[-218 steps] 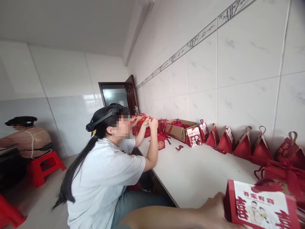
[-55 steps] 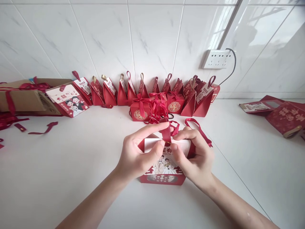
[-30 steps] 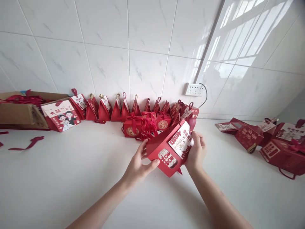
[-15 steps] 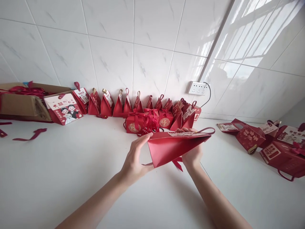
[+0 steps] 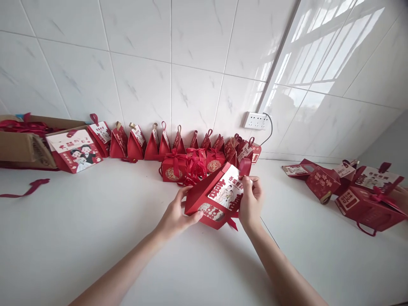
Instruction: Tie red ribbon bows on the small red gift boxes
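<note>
A red gift box (image 5: 216, 197) with a white picture label and a red ribbon handle is tilted above the white counter (image 5: 95, 229). My left hand (image 5: 174, 216) grips its lower left corner, thumb on the front face. My right hand (image 5: 251, 202) holds its right side, fingers wrapped near the ribbon handle. Just behind the box stand small red cube boxes with ribbon bows (image 5: 174, 166).
A row of red pyramid-shaped gift bags (image 5: 153, 146) lines the tiled wall. At the left sit a cardboard box (image 5: 22, 146), a larger picture box (image 5: 75, 151) and a loose ribbon (image 5: 27, 188). More red boxes (image 5: 366, 197) lie at the right. A wall socket (image 5: 254, 121) hangs above.
The gift box was flat-topped and edge-on half a second ago; now it is turned so its picture face shows, and both hands sit a little lower and closer to me.
</note>
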Motion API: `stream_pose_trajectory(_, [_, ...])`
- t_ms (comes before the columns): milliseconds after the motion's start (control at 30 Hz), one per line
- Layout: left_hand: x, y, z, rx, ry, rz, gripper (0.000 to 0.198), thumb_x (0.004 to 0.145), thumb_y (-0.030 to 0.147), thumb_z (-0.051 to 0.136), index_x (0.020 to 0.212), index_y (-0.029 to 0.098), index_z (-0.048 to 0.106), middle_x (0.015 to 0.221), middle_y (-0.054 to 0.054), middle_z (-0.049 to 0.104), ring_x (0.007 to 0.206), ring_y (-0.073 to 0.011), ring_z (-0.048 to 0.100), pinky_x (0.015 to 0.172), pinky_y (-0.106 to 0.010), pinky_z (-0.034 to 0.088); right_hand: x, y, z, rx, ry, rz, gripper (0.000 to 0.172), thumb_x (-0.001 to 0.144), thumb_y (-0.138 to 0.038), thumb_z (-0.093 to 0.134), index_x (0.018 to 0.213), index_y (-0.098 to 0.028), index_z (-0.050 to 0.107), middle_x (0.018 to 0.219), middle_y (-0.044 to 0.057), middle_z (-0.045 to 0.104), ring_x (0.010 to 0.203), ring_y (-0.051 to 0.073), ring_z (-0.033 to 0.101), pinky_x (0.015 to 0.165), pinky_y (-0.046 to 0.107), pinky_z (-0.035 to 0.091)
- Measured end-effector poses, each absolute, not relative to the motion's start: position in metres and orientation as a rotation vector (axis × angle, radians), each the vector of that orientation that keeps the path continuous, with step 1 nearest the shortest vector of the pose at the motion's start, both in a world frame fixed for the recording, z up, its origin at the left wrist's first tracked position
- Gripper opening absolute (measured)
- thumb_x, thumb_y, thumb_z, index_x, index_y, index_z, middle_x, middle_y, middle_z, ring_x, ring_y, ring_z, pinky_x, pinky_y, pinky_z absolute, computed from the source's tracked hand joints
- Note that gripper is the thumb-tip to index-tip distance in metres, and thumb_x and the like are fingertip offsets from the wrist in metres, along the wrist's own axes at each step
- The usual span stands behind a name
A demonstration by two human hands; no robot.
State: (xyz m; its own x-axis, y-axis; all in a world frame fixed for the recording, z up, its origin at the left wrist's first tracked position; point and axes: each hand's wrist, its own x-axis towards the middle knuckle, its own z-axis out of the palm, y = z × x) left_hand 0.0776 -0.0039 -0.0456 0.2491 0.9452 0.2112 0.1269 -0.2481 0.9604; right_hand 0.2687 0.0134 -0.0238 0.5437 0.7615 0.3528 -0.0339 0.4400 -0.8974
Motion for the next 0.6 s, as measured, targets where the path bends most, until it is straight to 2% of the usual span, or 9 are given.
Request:
stream_pose_trajectory(167, [0.076,-0.003,-0.047,1.644,1.039,1.054,0.056,0.069,0.042,0.071,0.114,0.023,0.042,0.114,-0.009,0.063,0.101,-0.0264,0.064,0.08,-0.039,0.056,0.268,0.01,-0.022,-1.025,-0.896,0.599,0.034,0.077,-0.051,0.06,0.072,-0.02,0.046,0.066,-0.004,0.048,0.057,0.012,0.042,0.052,0.024,0.036])
stream_pose_trajectory(333, [0.074,0.003,-0.058,1.754,1.02,0.992,0.057,0.07,0.044,0.069,0.113,0.022,0.04,0.111,-0.009,0.065,0.103,-0.0248,0.063,0.088,-0.038,0.052,0.268,0.008,-0.022,-1.058,-1.012,0.446,0.029,0.08,-0.046,0.057,0.071,-0.02,0.047,0.067,-0.003,0.05,0.061,0.012,0.045,0.055,0.024,0.037])
stream_pose_trajectory(433, [0.073,0.007,-0.065,1.895,1.087,0.933,0.063,0.067,0.048,0.07,0.115,0.02,0.041,0.108,-0.01,0.066,0.1,-0.0266,0.064,0.086,-0.038,0.052,0.268,0.005,-0.024,-1.075,-1.117,0.354,0.028,0.08,-0.046,0.056,0.073,-0.02,0.048,0.065,-0.003,0.05,0.057,0.012,0.045,0.053,0.024,0.036])
stream_pose_trajectory(500, [0.072,0.006,-0.067,1.979,1.134,0.889,0.067,0.063,0.052,0.071,0.115,0.018,0.045,0.109,-0.012,0.066,0.101,-0.0287,0.064,0.084,-0.039,0.053,0.268,0.003,-0.026,-1.087,-1.185,0.257,0.028,0.079,-0.047,0.056,0.075,-0.02,0.051,0.06,-0.004,0.046,0.052,0.012,0.041,0.05,0.025,0.034])
stream_pose_trajectory(600, [0.072,0.005,-0.067,2.063,1.149,0.877,0.066,0.06,0.054,0.074,0.113,0.019,0.054,0.112,-0.01,0.065,0.103,-0.0293,0.064,0.088,-0.037,0.052,0.271,0.001,-0.029,-1.102,-1.23,0.18,0.031,0.078,-0.052,0.056,0.075,-0.021,0.054,0.048,-0.007,0.034,0.042,0.012,0.032,0.044,0.027,0.028])
